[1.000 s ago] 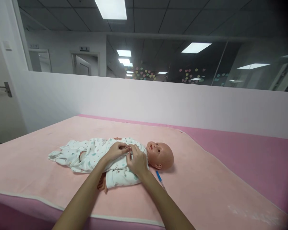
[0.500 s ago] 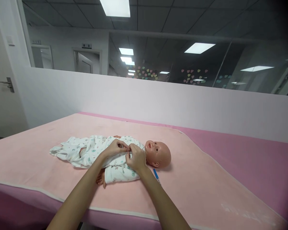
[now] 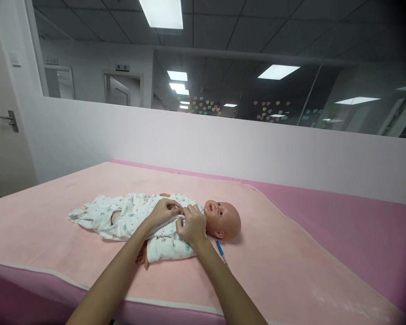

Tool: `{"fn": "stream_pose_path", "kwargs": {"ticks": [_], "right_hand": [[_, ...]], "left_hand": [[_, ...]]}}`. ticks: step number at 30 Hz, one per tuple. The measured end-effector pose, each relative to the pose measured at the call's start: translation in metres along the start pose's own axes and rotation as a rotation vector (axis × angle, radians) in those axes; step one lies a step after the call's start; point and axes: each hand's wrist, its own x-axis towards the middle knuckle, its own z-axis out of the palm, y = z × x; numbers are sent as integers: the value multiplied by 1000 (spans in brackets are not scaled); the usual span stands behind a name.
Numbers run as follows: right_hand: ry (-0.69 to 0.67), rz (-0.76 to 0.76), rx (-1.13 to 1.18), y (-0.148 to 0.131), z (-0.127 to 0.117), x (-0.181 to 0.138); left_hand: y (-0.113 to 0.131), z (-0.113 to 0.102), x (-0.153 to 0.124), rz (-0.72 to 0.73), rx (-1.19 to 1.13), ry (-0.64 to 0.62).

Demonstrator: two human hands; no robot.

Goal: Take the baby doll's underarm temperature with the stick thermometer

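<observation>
Doll [image 3: 219, 220] lies on its back on the pink blanket [image 3: 291, 253], head to the right, feet to the left, roughly mid-bed and nearer the front edge. It wears a white printed romper [image 3: 128, 219]; the leg end of the romper lies loose and rumpled at the left. One bare doll hand [image 3: 142, 258] sticks out of the near sleeve, pointing toward the front edge.

Left hand [image 3: 162, 212]: fingers curled, tips pinched on the romper fabric at the chest, just below the neckline. Closed grip on cloth.

Right hand [image 3: 190, 225]: also curled, thumb and fingers pinching the romper at the same spot, just beside the doll's chin. Both hands meet at the chest opening, fingertips touching or nearly so; can't tell whether a snap or button is between them, too small.

Both forearms come in from the bottom edge of the view, the right one crossing over the near sleeve.

Blue pen [image 3: 220, 250] lies on the blanket just right of the right wrist, below the doll's head, angled toward the front edge.

Blanket covers most of a darker pink mattress [image 3: 358, 216], which shows bare at the right and along the front edge. A low white partition wall [image 3: 223, 144] runs behind the bed with glass above it; heart stickers [image 3: 203, 104] show on the glass. A door with a metal handle [image 3: 6, 119] is at the far left.
</observation>
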Motion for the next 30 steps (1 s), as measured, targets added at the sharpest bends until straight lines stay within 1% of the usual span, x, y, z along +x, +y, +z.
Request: {"fn": "stream_pose_path", "kwargs": {"ticks": [3, 6, 9, 11, 14, 17, 19, 24, 30], "right_hand": [[40, -4, -23, 1, 1, -1], [72, -12, -3, 1, 1, -1], [97, 1, 30, 0, 1, -1], [107, 13, 47, 0, 1, -1], [100, 19, 68, 1, 3, -1], [73, 17, 88, 1, 3, -2], [62, 10, 102, 1, 2, -2], [74, -6, 107, 1, 0, -2], [102, 1, 20, 0, 2, -2]], "left_hand": [[5, -2, -2, 2, -68, -51], [10, -6, -3, -27, -132, -109], [11, -8, -3, -52, -135, -125], [7, -8, -1, -79, -123, -109], [1, -4, 2, -112, -104, -50], [-5, -1, 4, -107, -88, 14], [-7, 0, 5, -93, -87, 31], [-6, -1, 3, -81, -43, 2], [1, -2, -1, -52, 26, -13]]}}
